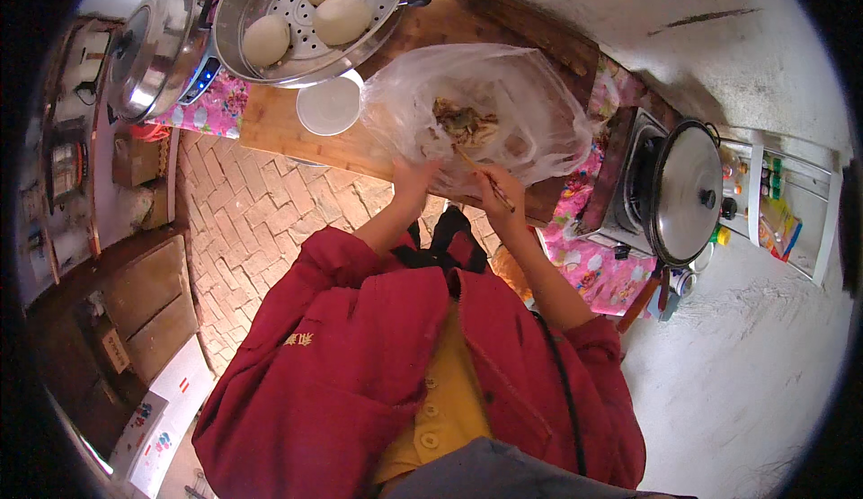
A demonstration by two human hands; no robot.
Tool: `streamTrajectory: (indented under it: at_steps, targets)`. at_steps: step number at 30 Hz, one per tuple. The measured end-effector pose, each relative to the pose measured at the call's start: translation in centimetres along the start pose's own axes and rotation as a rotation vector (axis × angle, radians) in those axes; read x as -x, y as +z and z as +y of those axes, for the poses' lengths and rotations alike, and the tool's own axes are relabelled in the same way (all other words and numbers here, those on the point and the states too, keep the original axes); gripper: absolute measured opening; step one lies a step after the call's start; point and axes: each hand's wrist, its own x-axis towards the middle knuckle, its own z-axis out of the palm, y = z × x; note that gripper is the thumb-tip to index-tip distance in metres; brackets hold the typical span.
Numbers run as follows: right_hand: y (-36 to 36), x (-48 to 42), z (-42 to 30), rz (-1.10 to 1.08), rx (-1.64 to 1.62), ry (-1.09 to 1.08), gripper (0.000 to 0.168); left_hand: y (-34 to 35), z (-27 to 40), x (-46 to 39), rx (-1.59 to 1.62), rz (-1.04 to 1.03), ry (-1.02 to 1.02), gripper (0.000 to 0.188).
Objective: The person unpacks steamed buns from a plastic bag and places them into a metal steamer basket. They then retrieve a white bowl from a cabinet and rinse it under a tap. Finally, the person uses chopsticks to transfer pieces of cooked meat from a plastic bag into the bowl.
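A large clear plastic bag (539, 104) lies spread on the wooden board (270, 121), with brownish food (465, 121) showing within its opening. My left hand (414, 179) is at the bag's near left edge and grips the plastic; some of its fingers are hidden by the film. In my right hand (499, 189) are wooden chopsticks (502, 195), their tips pointing to the food. Left of the bag stands a white bowl (329, 104). Above that bowl, a perforated metal steamer tray (296, 17) holds several round pale buns (342, 19).
At the upper left stands a lidded metal pot (152, 47) beside a lit control panel. On the right, a lidded pan (688, 192) with a long handle sits on a gas stove (617, 175). A floral cloth (580, 256) covers the table; a white rack (795, 209) is against the wall.
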Motion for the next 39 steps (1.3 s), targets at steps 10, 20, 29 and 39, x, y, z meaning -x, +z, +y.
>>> streamTrajectory:
  at_steps: [10, 20, 29, 39]
  targets:
    - [-2.0, -1.1, -1.4, 0.092, -0.166, 0.092, 0.012, -4.3, -4.8, -0.7, -0.185, 0.148, 0.353, 0.030]
    - [-2.4, -0.4, -0.2, -0.120, -0.101, 0.125, 0.017, 2.7, 2.1, 7.7, -0.167, 0.273, 0.118, 0.043]
    - [-2.6, -1.3, -1.3, -0.029, -0.225, 0.024, 0.017, 4.1, 2.2, 3.7, -0.687, 0.650, 0.530, 0.060]
    - [-4.2, -1.2, -1.2, -0.107, -0.072, -0.060, 0.011, -1.9, 4.0, 3.7, 0.484, 0.299, 0.134, 0.022]
